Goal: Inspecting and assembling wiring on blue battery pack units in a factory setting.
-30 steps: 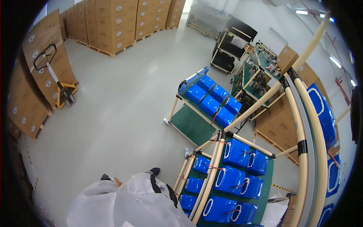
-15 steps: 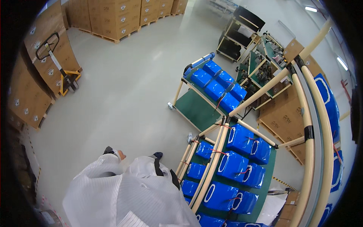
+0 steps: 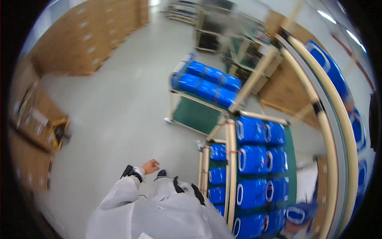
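A single fisheye view looks steeply down from the person's head, past the white-sleeved shoulders at the lower edge to the grey floor (image 3: 119,103). It faces forward and rightward over a rack (image 3: 254,159) of blue containers close by, with a cart (image 3: 199,95) further off and stacked cardboard boxes (image 3: 83,40) far left. Edges bend and blur toward the rim.

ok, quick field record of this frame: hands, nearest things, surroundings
left hand: bare, empty, held over the floor, touching nothing
right hand: not in view
clothing: white coat, dark wrist strap
nearest things: blue containers on a tube-frame rack to the person's right
further off: cart with more blue containers, green lower deck
surroundings: grey floor, stacked cardboard boxes, pallet truck at left
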Motion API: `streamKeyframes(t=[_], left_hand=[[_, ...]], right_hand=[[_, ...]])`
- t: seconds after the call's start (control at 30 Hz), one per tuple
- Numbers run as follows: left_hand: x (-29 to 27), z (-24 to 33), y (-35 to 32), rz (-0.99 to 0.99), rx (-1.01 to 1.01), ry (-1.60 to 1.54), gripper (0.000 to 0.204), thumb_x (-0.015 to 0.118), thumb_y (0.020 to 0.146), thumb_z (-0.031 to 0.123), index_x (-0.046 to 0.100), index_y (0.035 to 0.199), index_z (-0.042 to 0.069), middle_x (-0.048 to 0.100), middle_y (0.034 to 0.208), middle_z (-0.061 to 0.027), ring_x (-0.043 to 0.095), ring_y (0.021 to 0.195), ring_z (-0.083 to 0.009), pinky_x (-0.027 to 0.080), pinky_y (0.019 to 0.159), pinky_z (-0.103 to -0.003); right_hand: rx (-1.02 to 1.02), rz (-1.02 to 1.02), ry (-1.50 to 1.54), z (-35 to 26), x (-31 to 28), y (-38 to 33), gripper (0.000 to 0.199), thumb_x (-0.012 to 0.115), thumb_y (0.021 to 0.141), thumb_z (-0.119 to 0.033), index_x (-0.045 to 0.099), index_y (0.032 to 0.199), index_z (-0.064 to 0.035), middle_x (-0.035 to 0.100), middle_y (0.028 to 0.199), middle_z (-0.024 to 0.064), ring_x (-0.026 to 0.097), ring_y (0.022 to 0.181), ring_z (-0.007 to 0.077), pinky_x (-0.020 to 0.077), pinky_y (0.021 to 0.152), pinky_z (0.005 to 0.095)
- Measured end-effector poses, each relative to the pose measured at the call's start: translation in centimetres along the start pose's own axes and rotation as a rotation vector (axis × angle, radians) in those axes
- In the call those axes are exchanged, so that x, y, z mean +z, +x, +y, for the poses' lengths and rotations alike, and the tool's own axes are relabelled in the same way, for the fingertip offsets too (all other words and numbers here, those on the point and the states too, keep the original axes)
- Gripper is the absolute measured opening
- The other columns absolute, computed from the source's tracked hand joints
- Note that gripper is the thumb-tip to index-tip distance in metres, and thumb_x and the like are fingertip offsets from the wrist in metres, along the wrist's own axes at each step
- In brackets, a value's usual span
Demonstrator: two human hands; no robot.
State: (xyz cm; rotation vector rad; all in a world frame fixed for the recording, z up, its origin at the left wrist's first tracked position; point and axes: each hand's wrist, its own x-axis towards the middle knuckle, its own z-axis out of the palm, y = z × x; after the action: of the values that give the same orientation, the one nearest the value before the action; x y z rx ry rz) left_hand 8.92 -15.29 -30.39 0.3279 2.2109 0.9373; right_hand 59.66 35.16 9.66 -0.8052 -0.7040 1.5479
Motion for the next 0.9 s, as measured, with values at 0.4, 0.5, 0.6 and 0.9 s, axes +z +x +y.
streamKeyframes(t=[0.4, 0.5, 0.6, 0.9], left_hand=[[-3.2, 30.0, -3.3, -0.842, 0.768, 0.122, 0.046, 0.064, 0.098, 0.023, 0.055, 0.138, 0.004, 0.062, 0.134, -0.0106, 0.056, 0.127, -0.0256, 0.042, 0.108, -0.041], [-3.5, 33.3, -5.1, -1.138, 0.849, 0.082, 0.051, 0.064, 0.099, 0.026, 0.051, 0.143, 0.003, 0.056, 0.142, -0.0122, 0.050, 0.134, -0.0252, 0.038, 0.112, -0.042], [-4.0, 35.1, -8.4, -1.293, 0.860, -0.097, 0.070, 0.067, 0.097, 0.033, 0.036, 0.152, 0.002, 0.051, 0.146, -0.0147, 0.045, 0.139, -0.0272, 0.033, 0.116, -0.045], [-0.6, 36.0, -10.7, -1.212, 0.303, -0.774, 0.090, 0.074, 0.091, 0.042, 0.026, 0.156, 0.004, 0.057, 0.139, -0.0169, 0.057, 0.127, -0.0292, 0.048, 0.107, -0.043]], right_hand=[[-0.012, -0.115, 0.382, 15.6, 4.4, -18.3, 0.086, 0.065, 0.083, -0.066, 0.045, 0.145, -0.0110, 0.053, 0.145, 0.0137, 0.051, 0.130, 0.0352, 0.0355, 0.114, 0.0557], [0.050, -0.094, 0.451, 20.1, 5.9, -21.6, 0.087, 0.064, 0.083, -0.068, 0.044, 0.147, -0.0120, 0.051, 0.147, 0.0140, 0.049, 0.132, 0.0359, 0.0350, 0.114, 0.0570], [0.164, -0.099, 0.528, 23.0, 8.3, -25.0, 0.089, 0.062, 0.083, -0.070, 0.043, 0.148, -0.0129, 0.049, 0.148, 0.0143, 0.047, 0.134, 0.0366, 0.0344, 0.114, 0.0583], [0.516, -0.196, 0.755, 25.8, 13.2, -28.6, 0.093, 0.056, 0.083, -0.076, 0.039, 0.151, -0.0158, 0.042, 0.153, 0.0153, 0.040, 0.139, 0.0386, 0.0328, 0.114, 0.0623]])
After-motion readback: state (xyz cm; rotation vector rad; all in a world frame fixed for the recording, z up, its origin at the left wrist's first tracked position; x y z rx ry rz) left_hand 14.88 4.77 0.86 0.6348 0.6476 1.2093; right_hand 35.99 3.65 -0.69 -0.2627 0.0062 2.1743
